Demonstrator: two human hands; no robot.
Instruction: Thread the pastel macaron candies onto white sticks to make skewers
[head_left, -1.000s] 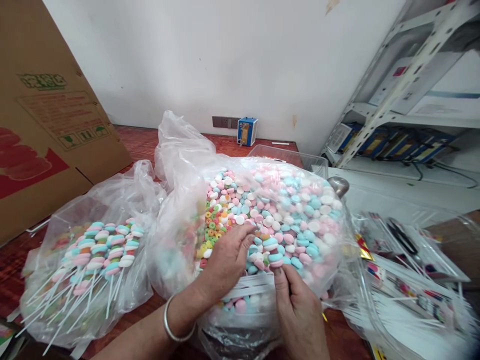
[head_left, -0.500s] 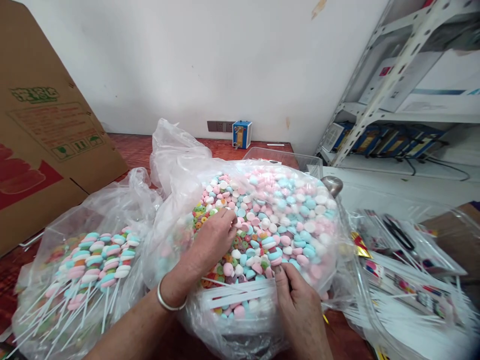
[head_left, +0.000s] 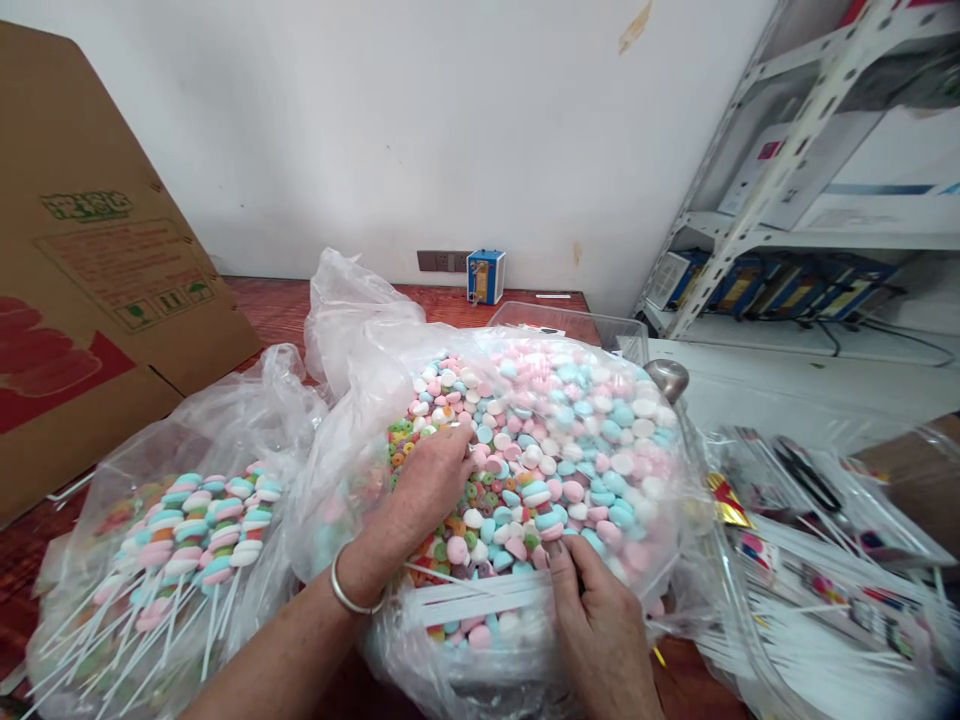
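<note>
A wide clear plastic bag [head_left: 337, 430] holds loose pink, white and blue marshmallows [head_left: 592, 440], with colourful ring gummies [head_left: 491, 492] toward its left and middle. My left hand [head_left: 439, 475] reaches over the bag, its thumb and fingers pinched together among the candies; what lies between the fingertips is hidden. At the bag's near side, my right hand [head_left: 600, 620] is closed on a candy skewer [head_left: 540, 510], which stands up from thumb and forefinger with blue, pink and white marshmallows stacked on it. Just left of that hand, several white sticks [head_left: 472, 598] lie across the candies.
At left, finished-looking candy skewers [head_left: 199, 530] lie on another plastic bag, beside a tall cardboard box [head_left: 105, 290]. A metal scoop [head_left: 667, 378] rests at the bag's right. Further right, a clear bin [head_left: 739, 600] holds white sticks and packets. A blue device [head_left: 485, 277] stands by the wall.
The view has shifted slightly, so most things sit a little lower. My left hand stays pinched among the candies with a small turn; my right hand keeps the skewer in nearly the same place.
</note>
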